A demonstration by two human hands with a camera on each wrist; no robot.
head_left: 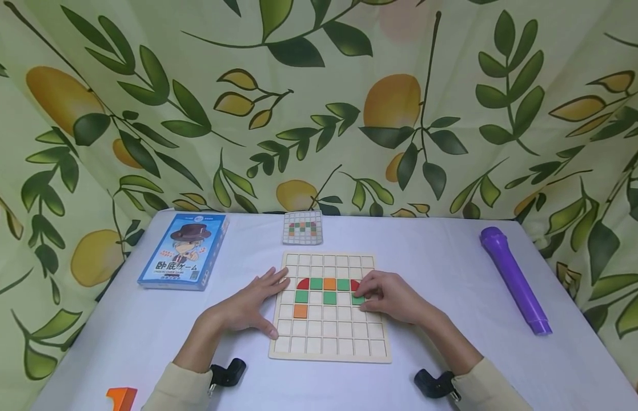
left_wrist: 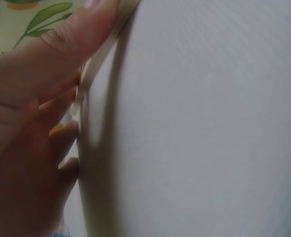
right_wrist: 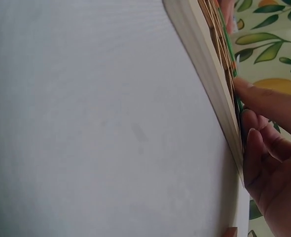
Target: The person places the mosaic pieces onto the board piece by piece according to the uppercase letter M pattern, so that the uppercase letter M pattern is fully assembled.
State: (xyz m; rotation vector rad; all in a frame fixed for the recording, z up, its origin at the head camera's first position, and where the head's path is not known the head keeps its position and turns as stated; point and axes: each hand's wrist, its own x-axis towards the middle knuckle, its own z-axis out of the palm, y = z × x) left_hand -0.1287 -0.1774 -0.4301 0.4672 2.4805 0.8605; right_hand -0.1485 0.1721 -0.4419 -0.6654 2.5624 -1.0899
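Note:
A pale wooden grid board (head_left: 330, 349) lies on the table. Its cells hold green tiles (head_left: 329, 298), orange tiles (head_left: 300, 311) and red rounded tiles (head_left: 303, 283). My left hand (head_left: 247, 302) rests along the board's left edge with fingers spread, the thumb (left_wrist: 71, 42) at the edge in the left wrist view. At the right side of the grid, my right hand (head_left: 393, 297) pinches a green square tile (head_left: 357, 300) at its cell, just below a red tile (head_left: 354, 284) partly covered by the fingers. Those fingers are bent close over the board in the right wrist view.
Behind the board lies a small pattern card (head_left: 302, 228) printed with a coloured grid. A blue game box (head_left: 182, 251) is at the left, a purple stick-shaped object (head_left: 516, 282) at the right. An orange piece (head_left: 121, 398) sits near the front left edge.

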